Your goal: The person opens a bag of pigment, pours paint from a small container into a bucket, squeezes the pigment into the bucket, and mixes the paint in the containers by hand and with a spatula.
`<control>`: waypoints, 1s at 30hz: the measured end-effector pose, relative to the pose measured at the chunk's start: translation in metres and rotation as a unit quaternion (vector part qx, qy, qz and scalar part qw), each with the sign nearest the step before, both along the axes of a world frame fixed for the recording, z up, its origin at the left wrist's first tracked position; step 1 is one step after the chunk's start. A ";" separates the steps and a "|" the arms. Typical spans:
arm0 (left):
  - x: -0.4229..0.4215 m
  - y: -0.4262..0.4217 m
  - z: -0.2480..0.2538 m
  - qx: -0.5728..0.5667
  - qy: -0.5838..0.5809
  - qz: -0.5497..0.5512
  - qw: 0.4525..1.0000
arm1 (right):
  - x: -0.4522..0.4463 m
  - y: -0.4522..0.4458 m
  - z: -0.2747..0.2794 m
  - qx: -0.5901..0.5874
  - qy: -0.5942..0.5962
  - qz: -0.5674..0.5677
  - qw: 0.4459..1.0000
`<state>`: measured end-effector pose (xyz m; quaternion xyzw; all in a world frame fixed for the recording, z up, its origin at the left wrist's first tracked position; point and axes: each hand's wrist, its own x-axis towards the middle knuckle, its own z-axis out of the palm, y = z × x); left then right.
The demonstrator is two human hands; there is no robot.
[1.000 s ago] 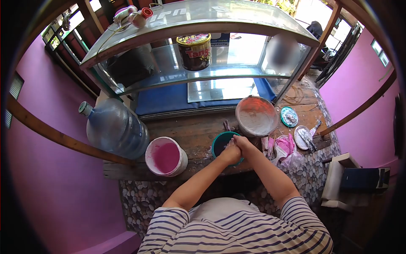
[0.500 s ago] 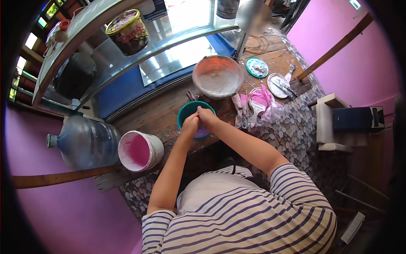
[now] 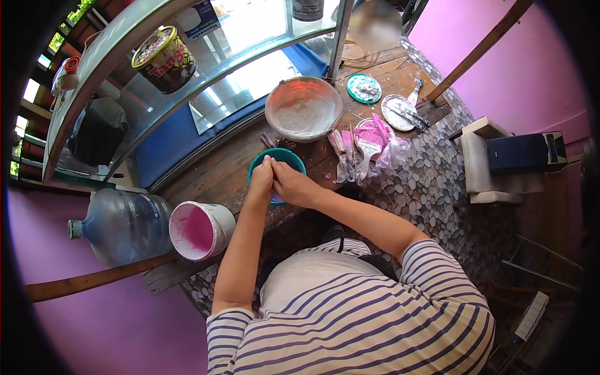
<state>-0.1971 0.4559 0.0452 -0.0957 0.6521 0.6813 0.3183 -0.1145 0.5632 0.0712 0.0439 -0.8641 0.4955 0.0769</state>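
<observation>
My left hand and my right hand are pressed together over a small teal tub. Both sets of fingers are closed against each other. Anything between them is hidden. The tub stands on the wooden tabletop, and a bit of purple shows inside it below my hands. Left of my left forearm, a white bucket with a pink-coated inside leans on its side or tilts toward me. Beyond the tub sits an orange basin coated with grey residue.
To the right lie a paintbrush and pink-smeared plastic. Behind them are a teal lid and a white lid with tools. A big water bottle lies at left. A glass case borders the table's back.
The view has shifted, so the table things appear further left. My hands stay joined at the tub, slightly nearer its left side, with the right hand turned more across the left.
</observation>
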 end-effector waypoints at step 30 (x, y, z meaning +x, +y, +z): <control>0.063 -0.181 0.109 -0.053 0.245 0.132 0.959 | 0.056 0.159 -0.116 0.381 -0.338 -0.220 0.832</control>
